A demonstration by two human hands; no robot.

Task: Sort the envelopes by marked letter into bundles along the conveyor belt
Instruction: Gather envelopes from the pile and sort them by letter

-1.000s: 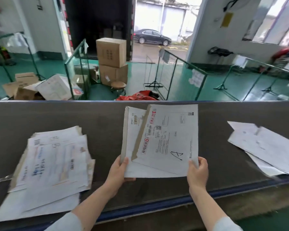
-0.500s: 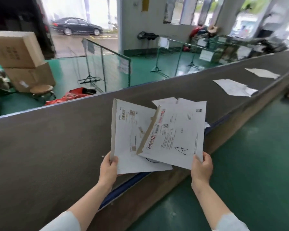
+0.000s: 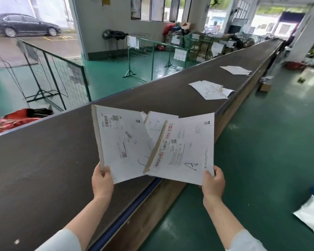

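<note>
1. The person is holding two envelopes up over the near edge of the conveyor belt (image 3: 43,160), and neither envelope is resting on it.
2. The left hand (image 3: 102,180) is pinching the lower left corner of the left envelope (image 3: 120,142), its grip closed on the paper with the thumb on the front.
3. The right hand (image 3: 213,182) is gripping the lower right corner of the envelope marked A (image 3: 185,153), which is overlapping the other envelope's right side.
4. The step in hand appears to be reading the marks. The A is showing plainly, while only a curved stroke of the left envelope's mark is peeking out.
5. Farther along the belt, a near bundle (image 3: 211,89) and a far bundle (image 3: 236,70) are lying well apart. Their letters are too small to read, so which one takes the A is uncertain.
6. The next move is calling for carrying the A envelope to its matching bundle and laying it flat on top, with the left grip keeping hold of the other envelope.
</note>
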